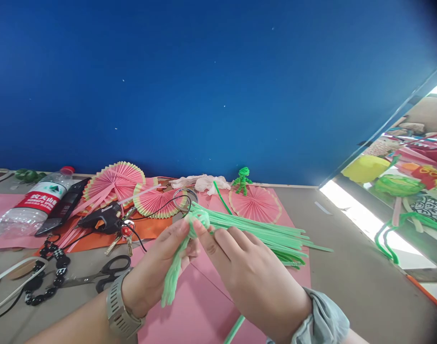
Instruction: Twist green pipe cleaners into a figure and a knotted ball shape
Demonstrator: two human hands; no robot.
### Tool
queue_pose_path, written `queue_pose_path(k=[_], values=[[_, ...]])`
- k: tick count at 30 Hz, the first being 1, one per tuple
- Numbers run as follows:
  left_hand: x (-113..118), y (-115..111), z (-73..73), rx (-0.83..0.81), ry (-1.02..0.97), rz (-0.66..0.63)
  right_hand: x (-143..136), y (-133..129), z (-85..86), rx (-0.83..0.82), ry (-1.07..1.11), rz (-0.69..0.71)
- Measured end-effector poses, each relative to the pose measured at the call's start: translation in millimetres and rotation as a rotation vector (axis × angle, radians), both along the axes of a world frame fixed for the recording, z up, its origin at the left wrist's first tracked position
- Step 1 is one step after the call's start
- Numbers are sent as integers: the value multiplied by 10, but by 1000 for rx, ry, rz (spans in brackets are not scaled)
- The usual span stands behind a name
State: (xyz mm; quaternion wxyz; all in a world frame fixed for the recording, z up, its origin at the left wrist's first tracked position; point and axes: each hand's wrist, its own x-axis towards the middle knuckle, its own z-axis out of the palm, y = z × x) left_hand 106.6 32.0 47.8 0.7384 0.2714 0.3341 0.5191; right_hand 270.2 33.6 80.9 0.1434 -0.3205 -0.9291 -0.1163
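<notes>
A light green pipe-cleaner piece (173, 277), with a wound knot at its top and strands hanging down, is held between both hands. My left hand (164, 263) pinches it below the knot, fingers closed round the strands. My right hand (239, 267) presses thumb and fingertips against the knot's right side. Behind the hands, a bundle of loose green pipe cleaners (268, 231) lies across pink paper (189, 315). One more green strand (234, 329) shows below my right hand. A small green twisted figure (243, 181) stands at the blue panel.
Pink folded fans (114, 184), a hot glue gun (105, 217), keys (128, 239), black scissors (112, 272) and a black bead string (60, 267) lie to the left. A plastic bottle (39, 200) rests beside a phone (64, 208). A blue panel (218, 95) rises behind.
</notes>
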Motion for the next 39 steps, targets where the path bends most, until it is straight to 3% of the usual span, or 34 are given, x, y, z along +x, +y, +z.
queue_pose_path(k=[6,12,14,17,20,27,32,39], values=[[-16,9,35,-95,-247,-22,45,20,28,-53,262,160],[-40,-22,111,-27,-129,-107,130,63,105,-628,575,18],[-58,-38,126,9,-59,-133,160,106,146,-805,607,-33],[-96,-59,129,39,40,-182,215,185,200,-926,536,-111],[-128,-53,122,68,140,-265,283,252,243,-935,397,-171],[-82,46,147,360,610,-386,349,312,335,-1004,220,-247],[-27,5,202,521,964,-346,291,342,288,-1043,228,-212],[-28,-60,140,542,1237,-155,239,279,149,-781,209,-213]])
